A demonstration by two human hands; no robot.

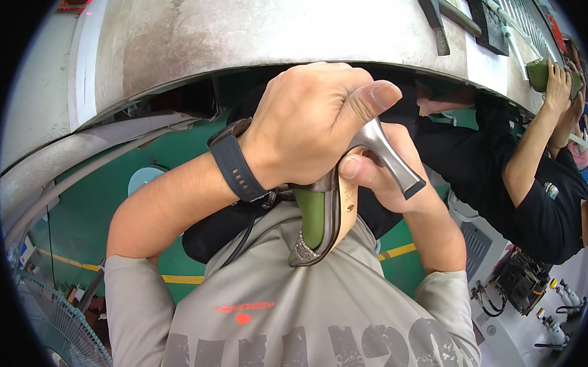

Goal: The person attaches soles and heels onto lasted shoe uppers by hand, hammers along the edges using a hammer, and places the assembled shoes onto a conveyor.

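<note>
A high-heeled shoe on a green shoe last [312, 216] is held upright against my chest, toe down, just in front of the bench edge. Its tan sole [347, 205] faces right, the glossy metallic heel [387, 156] slants out to the right, and a glittering strap [304, 250] crosses the toe. My left hand [312, 116], with a dark watch on the wrist, is closed around the shoe, thumb over the heel's base. My right hand [397, 162] grips the shoe from the heel side, thumb pressed on the sole; the heel covers part of its fingers.
A worn pale bench [247, 33] curves across the front, with a hammer [435, 26] on it. At right, a co-worker's hands [559, 89] hold another green last. A fan [56, 317] stands lower left, and a machine [520, 282] is at the lower right.
</note>
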